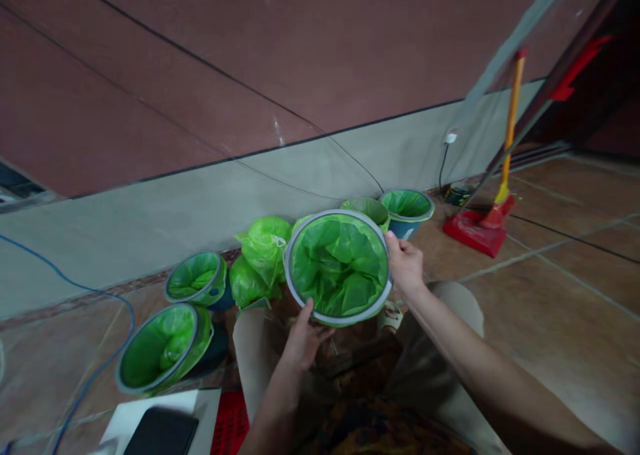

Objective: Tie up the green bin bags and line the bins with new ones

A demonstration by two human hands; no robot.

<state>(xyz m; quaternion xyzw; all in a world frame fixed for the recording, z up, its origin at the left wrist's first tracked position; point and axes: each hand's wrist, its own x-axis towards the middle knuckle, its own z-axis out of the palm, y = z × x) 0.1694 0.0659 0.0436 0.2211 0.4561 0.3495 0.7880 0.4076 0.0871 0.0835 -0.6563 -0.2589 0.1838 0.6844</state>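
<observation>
A round trash can (340, 316) with a grey rim and a green plastic liner (340, 262) is held up in front of my knees, its mouth facing me. My left hand (304, 338) grips the lower left of the rim, thumb on top and fingers underneath. On the right side of the rim, my right hand (405, 262) is closed round the edge. The liner is spread inside the can and folded over its rim. The can's outer wall is mostly hidden behind its mouth.
Lined trash cans stand left (195, 278), nearer left (159, 348) and back right (407, 205). Tied green bags (263, 255) lie by the wall. A red dustpan (475, 232) and yellow-handled broom (513, 115) are right. A blue cable (107, 355) crosses the floor; a phone (163, 432) lies front left.
</observation>
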